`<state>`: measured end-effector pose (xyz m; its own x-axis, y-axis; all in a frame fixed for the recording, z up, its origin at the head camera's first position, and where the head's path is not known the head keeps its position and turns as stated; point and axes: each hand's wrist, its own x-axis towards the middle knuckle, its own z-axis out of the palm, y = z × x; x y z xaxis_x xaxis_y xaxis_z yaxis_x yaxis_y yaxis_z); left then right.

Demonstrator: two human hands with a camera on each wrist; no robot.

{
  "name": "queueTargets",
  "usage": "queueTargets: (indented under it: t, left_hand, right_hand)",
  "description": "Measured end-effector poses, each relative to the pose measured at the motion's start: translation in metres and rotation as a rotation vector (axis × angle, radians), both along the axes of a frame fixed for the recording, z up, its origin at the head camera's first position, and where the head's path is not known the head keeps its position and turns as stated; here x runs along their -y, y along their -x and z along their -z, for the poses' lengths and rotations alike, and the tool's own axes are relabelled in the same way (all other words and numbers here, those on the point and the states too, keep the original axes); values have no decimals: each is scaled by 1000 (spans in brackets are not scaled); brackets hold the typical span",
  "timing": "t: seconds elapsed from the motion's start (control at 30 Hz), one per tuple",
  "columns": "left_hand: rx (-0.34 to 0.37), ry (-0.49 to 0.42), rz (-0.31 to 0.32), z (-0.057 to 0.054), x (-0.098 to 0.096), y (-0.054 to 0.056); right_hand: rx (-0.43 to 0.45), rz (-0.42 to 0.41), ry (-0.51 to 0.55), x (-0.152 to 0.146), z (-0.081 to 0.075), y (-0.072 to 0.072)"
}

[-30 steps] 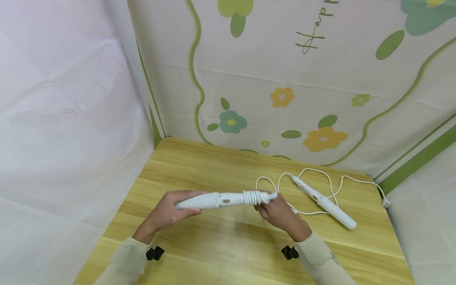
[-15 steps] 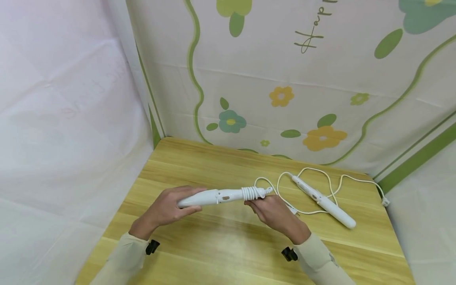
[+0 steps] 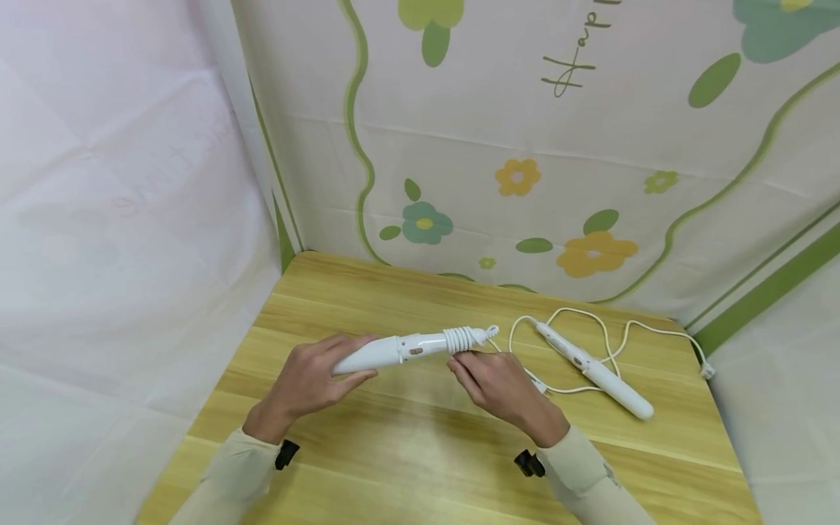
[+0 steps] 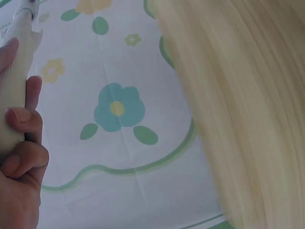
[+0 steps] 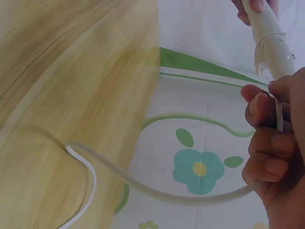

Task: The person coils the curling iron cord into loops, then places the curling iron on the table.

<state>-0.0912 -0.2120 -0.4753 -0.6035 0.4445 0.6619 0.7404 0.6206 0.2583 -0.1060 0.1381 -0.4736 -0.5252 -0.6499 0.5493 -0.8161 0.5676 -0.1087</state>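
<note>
A white hair iron [image 3: 420, 344] is held above the table [image 3: 407, 452], near the middle of the head view, its slimmer end turned between two and three o'clock. Its wide end, at nine o'clock, is gripped by the left hand [image 3: 305, 379], the fingers curled round it. A cord [image 5: 190, 196] is held in the bent fingers of the right hand [image 3: 502, 386], just below the coils [image 3: 458, 338] wound round the handle; whether the handle is touched too cannot be told. At four o'clock a second iron [image 3: 593, 372] is laid out, a plug [image 3: 707, 370] seen at its three o'clock.
</note>
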Motion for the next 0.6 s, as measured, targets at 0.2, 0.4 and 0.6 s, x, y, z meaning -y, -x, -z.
queueTargets:
  t: [0.2, 0.4, 0.6]
  left_hand:
    - [-32, 30, -89, 4, 7, 2]
    - [-27, 102, -175, 9, 11, 4]
    - [56, 240, -108, 12, 7, 2]
  right_hand:
    - [12, -15, 10, 2, -5, -3]
    - [21, -56, 19, 1, -7, -2]
    - [-12, -93, 11, -1, -9, 6]
